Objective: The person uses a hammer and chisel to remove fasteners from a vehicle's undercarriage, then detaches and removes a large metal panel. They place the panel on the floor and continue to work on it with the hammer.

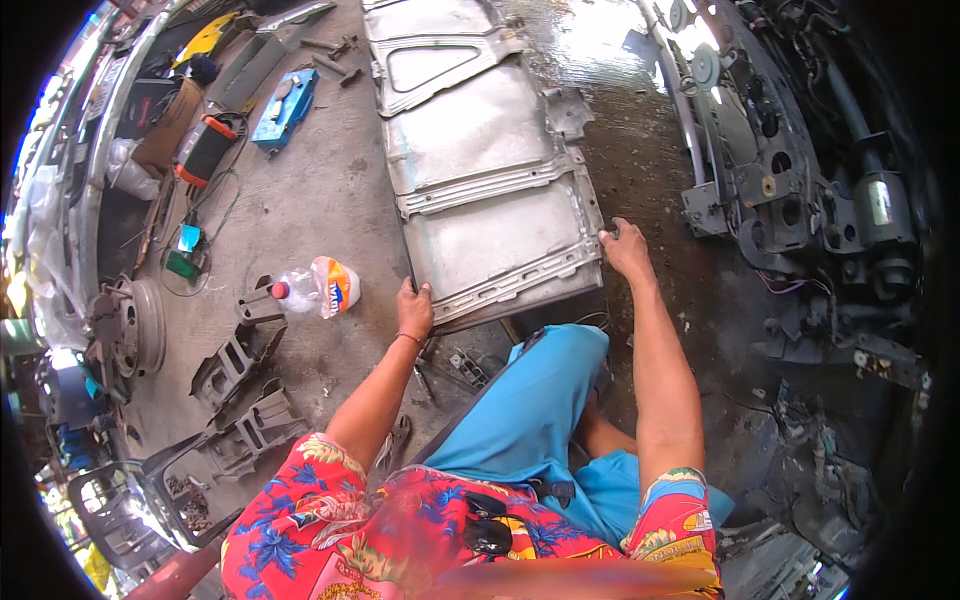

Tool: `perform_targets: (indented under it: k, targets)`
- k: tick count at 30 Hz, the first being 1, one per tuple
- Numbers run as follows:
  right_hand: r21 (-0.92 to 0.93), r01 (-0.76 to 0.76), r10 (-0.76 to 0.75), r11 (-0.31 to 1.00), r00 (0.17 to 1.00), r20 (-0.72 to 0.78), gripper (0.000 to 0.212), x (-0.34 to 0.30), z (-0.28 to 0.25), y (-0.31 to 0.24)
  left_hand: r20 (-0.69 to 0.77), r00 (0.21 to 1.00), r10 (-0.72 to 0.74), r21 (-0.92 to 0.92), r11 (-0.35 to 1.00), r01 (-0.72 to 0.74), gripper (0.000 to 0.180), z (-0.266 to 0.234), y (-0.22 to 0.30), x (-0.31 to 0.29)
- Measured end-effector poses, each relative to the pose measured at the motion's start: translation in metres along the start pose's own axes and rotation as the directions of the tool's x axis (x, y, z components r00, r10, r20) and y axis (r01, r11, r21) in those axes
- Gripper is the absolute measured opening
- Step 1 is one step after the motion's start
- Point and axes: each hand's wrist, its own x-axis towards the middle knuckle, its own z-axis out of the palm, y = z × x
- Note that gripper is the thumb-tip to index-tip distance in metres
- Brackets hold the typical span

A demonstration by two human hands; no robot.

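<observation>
A long silver metal body panel (485,240), with pressed ribs and slotted strips, stretches away from me in front of my bent knee. My left hand (415,308) grips its near left corner, thumb on top and the other fingers partly hidden by the edge. At the near right edge, my right hand (627,250) is closed around the rim, its fingertips partly out of sight. The near end looks raised off the floor; what bears it underneath is mostly hidden. A torn bracket-like tab (568,112) sticks out from the panel's right side.
Left of the panel are a plastic bottle (305,290) with a red cap, a blue toolbox (285,110), hammers (335,65), an orange-black case (205,150), a wheel rim (135,325) and metal brackets (240,370). Vehicle parts (790,190) stand at the right, beside wet floor.
</observation>
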Motion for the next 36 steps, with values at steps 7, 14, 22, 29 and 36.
perform_targets:
  k: [7,14,22,29,36]
  targets:
    - [-0.302,0.222,-0.164,0.927,0.965,0.207,0.051,-0.094,-0.136,0.006,-0.040,0.994,-0.097,0.219,0.970,0.104,0.049,0.067,0.020,-0.029]
    - [-0.148,0.348,-0.324,0.926,0.931,0.167,0.041,-0.245,-0.240,-0.048,-0.003,0.986,-0.166,0.138,0.977,0.164,0.055,0.074,0.049,-0.031]
    - [-0.216,0.071,-0.065,0.974,0.997,0.038,0.044,-0.351,-0.285,-0.067,0.026,0.993,-0.114,0.119,0.987,0.110,0.054,0.068,0.031,-0.023]
    - [-0.218,0.075,-0.076,0.973,0.997,0.002,0.045,-0.337,-0.292,-0.061,0.012,0.988,-0.153,0.197,0.969,0.148,0.057,0.069,0.030,-0.024]
    - [-0.338,0.140,-0.091,0.931,0.984,0.156,0.040,-0.293,-0.236,-0.029,-0.012,0.997,-0.072,0.289,0.954,0.072,0.055,0.074,0.013,-0.020]
